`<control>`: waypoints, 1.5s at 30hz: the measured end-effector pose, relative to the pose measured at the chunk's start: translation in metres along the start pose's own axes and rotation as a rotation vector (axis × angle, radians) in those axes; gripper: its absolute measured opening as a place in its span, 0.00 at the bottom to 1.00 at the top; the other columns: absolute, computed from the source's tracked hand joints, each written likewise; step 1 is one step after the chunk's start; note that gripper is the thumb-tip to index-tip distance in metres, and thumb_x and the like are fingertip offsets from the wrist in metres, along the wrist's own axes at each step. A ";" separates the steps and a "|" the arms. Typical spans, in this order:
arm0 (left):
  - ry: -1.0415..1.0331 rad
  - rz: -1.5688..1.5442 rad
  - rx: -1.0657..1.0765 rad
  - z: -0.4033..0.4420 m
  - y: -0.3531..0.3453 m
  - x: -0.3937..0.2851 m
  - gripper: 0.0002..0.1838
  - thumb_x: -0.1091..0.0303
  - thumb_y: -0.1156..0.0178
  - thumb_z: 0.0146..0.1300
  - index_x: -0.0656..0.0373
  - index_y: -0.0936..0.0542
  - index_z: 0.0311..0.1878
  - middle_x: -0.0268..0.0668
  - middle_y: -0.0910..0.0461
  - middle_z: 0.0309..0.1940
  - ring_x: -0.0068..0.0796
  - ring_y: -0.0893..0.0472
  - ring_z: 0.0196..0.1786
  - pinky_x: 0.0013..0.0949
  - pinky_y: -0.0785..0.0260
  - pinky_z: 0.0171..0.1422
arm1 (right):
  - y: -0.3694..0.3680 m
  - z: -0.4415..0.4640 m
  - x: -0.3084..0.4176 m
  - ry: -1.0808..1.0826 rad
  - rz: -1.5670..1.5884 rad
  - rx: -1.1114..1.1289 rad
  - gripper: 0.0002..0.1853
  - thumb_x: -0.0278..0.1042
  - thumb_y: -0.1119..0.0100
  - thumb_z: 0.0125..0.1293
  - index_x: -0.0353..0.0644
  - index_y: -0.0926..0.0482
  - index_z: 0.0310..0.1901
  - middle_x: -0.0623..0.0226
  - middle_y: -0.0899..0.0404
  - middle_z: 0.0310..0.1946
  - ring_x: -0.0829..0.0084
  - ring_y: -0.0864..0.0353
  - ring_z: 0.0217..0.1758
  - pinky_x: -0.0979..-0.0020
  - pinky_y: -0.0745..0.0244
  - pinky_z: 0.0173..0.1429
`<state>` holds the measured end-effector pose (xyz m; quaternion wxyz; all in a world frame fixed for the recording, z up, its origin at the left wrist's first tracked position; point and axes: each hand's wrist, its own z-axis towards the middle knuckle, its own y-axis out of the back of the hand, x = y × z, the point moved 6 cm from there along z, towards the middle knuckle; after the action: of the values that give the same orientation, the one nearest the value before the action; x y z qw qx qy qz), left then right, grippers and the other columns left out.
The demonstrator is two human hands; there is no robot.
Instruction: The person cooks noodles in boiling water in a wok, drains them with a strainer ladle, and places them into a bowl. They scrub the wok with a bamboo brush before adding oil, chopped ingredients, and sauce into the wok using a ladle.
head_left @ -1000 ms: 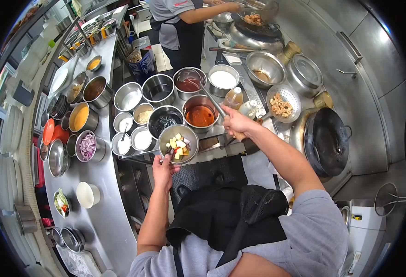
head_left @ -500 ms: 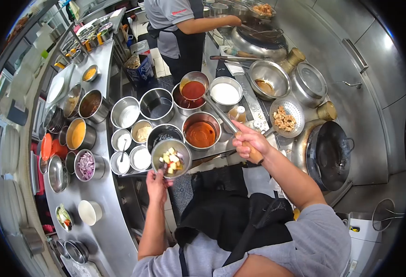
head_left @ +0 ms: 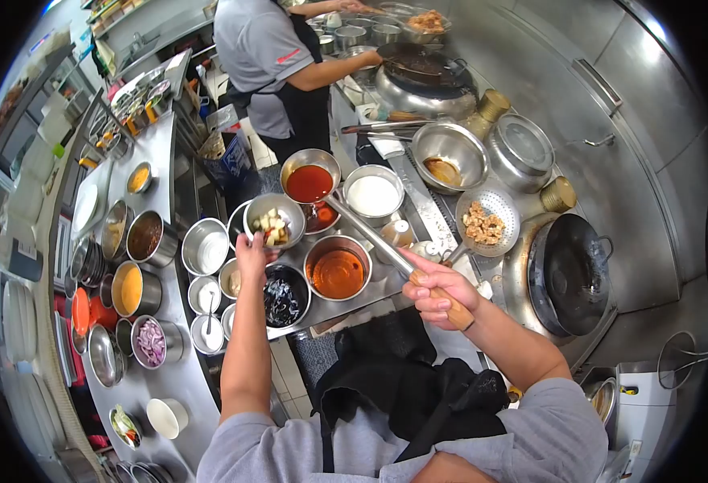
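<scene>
My left hand [head_left: 254, 256] grips the rim of a metal bowl [head_left: 275, 221] with cut pale and coloured pieces in it, held above the pots. In my right hand [head_left: 441, 291] is the wooden handle of a long ladle [head_left: 370, 235]. The ladle's cup holds red sauce [head_left: 309, 183] and hangs over a pot of red sauce [head_left: 322, 216], close beside the bowl. Nearer to me stand a pot of orange-brown liquid [head_left: 338, 272] and a pot with dark contents [head_left: 284, 298]. A pot of white contents [head_left: 374, 193] is right of the ladle cup.
A wok [head_left: 575, 274] sits at the right, beside a strainer with fried pieces [head_left: 483, 225] and a steel bowl [head_left: 450, 157]. A co-worker [head_left: 265, 64] stands ahead at another wok [head_left: 422, 64]. The left counter holds a pot of onions [head_left: 151, 342] and a white bowl [head_left: 167, 418].
The ladle has come up out of the red sauce pot, filled. My left hand has carried the bowl forward, next to the ladle cup. The view has shifted, and the co-worker has moved an arm.
</scene>
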<state>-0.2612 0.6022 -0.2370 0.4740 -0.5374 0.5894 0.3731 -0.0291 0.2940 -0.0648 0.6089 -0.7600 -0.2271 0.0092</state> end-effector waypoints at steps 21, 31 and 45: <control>0.029 0.202 1.127 -0.346 -0.589 0.077 0.07 0.71 0.42 0.67 0.57 0.32 0.36 0.39 0.22 0.33 0.31 0.17 0.29 0.32 0.19 0.31 | 0.137 -0.533 -0.040 0.652 -0.374 -1.041 0.46 0.22 0.49 0.64 0.60 0.61 0.78 0.65 0.30 0.28 0.79 0.32 0.18 0.76 0.35 0.21; -1.125 0.583 1.102 -0.452 -0.705 0.074 0.04 0.71 0.41 0.63 0.56 0.24 0.40 0.48 0.33 0.67 0.58 0.19 0.48 0.51 0.25 0.50 | 0.265 -0.501 -0.119 0.786 -0.470 -1.439 0.48 0.20 0.51 0.63 0.64 0.64 0.78 0.65 0.28 0.27 0.71 0.29 0.20 0.67 0.31 0.24; -1.359 0.399 1.119 -0.409 -0.752 0.051 0.06 0.74 0.41 0.57 0.57 0.24 0.38 0.53 0.24 0.56 0.57 0.21 0.50 0.51 0.27 0.57 | 0.232 -0.484 -0.080 0.660 -1.206 -2.037 0.46 0.22 0.49 0.59 0.55 0.57 0.78 0.43 0.26 0.60 0.39 0.20 0.48 0.51 0.26 0.55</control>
<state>0.4183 0.0913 -0.1227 0.8388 0.2203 0.3598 0.3442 0.1169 -0.2165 -0.1767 -0.3276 -0.6276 -0.2808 -0.6481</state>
